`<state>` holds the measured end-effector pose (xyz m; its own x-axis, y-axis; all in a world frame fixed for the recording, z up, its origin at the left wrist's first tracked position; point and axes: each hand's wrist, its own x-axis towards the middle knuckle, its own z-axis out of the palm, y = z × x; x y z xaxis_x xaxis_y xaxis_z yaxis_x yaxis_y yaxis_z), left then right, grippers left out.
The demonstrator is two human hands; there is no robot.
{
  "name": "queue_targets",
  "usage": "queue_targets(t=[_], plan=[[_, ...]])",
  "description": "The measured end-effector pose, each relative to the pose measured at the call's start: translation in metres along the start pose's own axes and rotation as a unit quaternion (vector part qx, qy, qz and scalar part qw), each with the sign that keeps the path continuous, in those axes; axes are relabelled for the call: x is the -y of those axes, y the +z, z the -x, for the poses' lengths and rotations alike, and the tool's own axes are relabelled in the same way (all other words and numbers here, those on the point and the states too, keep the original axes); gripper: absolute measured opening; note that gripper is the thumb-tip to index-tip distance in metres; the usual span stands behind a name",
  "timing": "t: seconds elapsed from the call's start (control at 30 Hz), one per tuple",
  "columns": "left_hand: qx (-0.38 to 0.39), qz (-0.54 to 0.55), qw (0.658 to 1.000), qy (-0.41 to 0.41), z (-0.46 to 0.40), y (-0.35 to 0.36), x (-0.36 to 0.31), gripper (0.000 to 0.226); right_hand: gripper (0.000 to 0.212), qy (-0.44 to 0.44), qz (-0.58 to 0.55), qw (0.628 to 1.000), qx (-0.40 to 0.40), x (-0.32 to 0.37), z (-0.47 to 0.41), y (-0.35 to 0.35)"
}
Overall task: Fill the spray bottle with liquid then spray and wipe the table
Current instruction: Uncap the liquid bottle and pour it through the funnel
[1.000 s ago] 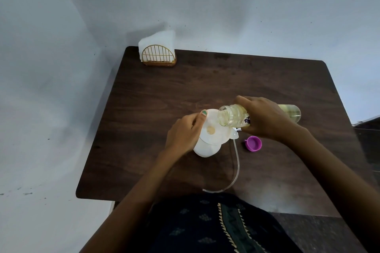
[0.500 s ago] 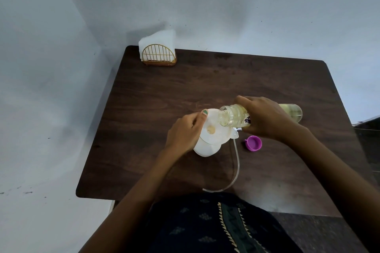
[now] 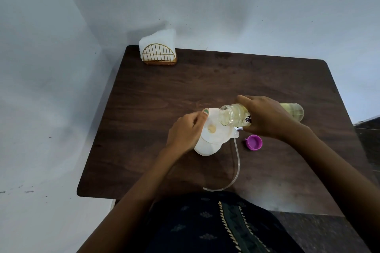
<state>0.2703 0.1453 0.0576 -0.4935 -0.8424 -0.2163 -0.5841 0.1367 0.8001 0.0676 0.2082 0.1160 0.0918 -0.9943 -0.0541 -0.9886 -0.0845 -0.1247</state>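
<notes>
Currently right hand [image 3: 267,118] grips tilted bottle [image 3: 234,117], mouth just over funnel [image 3: 216,129]; left hand [image 3: 185,129] pinches funnel rim, stream probably unseen.

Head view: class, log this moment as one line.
right hand: tilts clear bottle over funnel | left hand: steadies funnel | purple cap: on table

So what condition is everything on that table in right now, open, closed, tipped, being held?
Clear bottle: uncapped, tipped on its side, mouth over the funnel, yellowish liquid inside.
Right hand: grips the clear bottle.
White funnel: sits in the white spray bottle, a little liquid at its centre.
White spray bottle: upright, open at the top.
Left hand: holds the funnel's rim.
Purple cap: off, lying open side up.
Napkin holder: upright, stocked.
</notes>
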Motion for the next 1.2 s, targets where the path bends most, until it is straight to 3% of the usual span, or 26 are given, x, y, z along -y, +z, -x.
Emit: queue_targets(t=[1.2], plan=[[0.004,0.011,1.0,-0.005,-0.0022,0.0022,0.0014,0.048,0.042,0.012,0.005,1.0,0.01,-0.0002,-0.0003,0.0004]])
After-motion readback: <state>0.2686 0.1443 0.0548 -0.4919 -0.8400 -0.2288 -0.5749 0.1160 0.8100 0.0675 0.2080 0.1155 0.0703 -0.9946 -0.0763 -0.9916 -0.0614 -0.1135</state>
